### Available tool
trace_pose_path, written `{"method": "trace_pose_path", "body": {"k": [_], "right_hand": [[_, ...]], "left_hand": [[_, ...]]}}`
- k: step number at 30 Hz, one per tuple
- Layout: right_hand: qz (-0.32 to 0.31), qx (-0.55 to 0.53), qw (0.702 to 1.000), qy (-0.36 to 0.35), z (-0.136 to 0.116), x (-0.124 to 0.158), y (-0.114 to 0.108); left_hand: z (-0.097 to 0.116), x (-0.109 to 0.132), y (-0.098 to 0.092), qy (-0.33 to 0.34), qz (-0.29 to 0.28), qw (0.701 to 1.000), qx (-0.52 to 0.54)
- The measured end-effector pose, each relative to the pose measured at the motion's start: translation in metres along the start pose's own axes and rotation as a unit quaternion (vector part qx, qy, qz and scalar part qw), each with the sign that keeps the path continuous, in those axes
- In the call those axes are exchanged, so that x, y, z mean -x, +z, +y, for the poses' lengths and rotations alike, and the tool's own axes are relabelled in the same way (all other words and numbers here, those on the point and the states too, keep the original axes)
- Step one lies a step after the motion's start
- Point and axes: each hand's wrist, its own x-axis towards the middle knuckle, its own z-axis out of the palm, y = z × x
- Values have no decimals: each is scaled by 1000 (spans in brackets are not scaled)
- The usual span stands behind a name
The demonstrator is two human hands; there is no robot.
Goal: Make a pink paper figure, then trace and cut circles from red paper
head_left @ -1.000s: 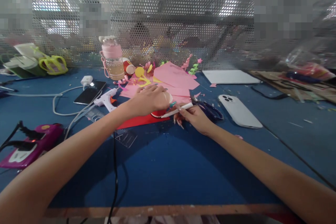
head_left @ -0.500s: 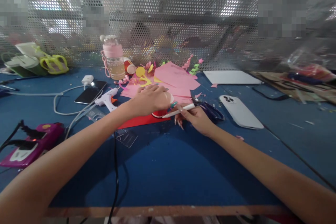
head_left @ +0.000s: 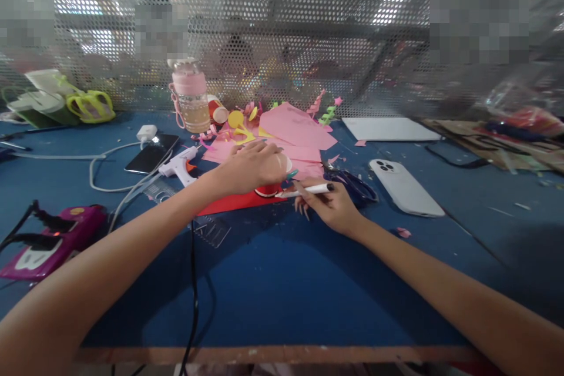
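My left hand (head_left: 258, 169) is wrapped over a red paper cup (head_left: 267, 190), which stands on a sheet of red paper (head_left: 233, 204). Between the fingers of my right hand (head_left: 328, 205) is a white marker (head_left: 312, 189) with a black end; its tip meets the lower rim of the cup. Pink paper sheets (head_left: 299, 128) lie behind both hands. Dark blue scissors (head_left: 355, 187) rest just beyond my right hand. Most of the cup is hidden by my left hand.
Left of my hands are a white glue gun (head_left: 180, 167), a black phone (head_left: 153, 154), a purple power strip (head_left: 61, 241) and a pink bottle (head_left: 191, 97). A white phone (head_left: 405, 187), a white flat slab (head_left: 388, 129) and brown paper lie to the right. A black cable (head_left: 194, 282) crosses the front.
The marker has tilted flatter, and its black end now shows. My right hand has shifted slightly. My left hand keeps its place on the cup.
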Motion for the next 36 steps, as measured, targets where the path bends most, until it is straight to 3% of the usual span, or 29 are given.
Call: {"method": "trace_pose_path", "body": {"k": [10, 21, 28, 36], "right_hand": [[-39, 94, 991, -88, -4, 0, 11], [-14, 200, 956, -215, -15, 3, 20], [-12, 237, 941, -242, -13, 6, 17], [-61, 274, 918, -280, -11, 5, 21]], "left_hand": [[2, 1, -2, -14, -1, 1000, -2], [2, 1, 0, -43, -4, 998, 36], [5, 3, -3, -47, 2, 998, 32], [3, 2, 2, -14, 22, 1000, -16]]}}
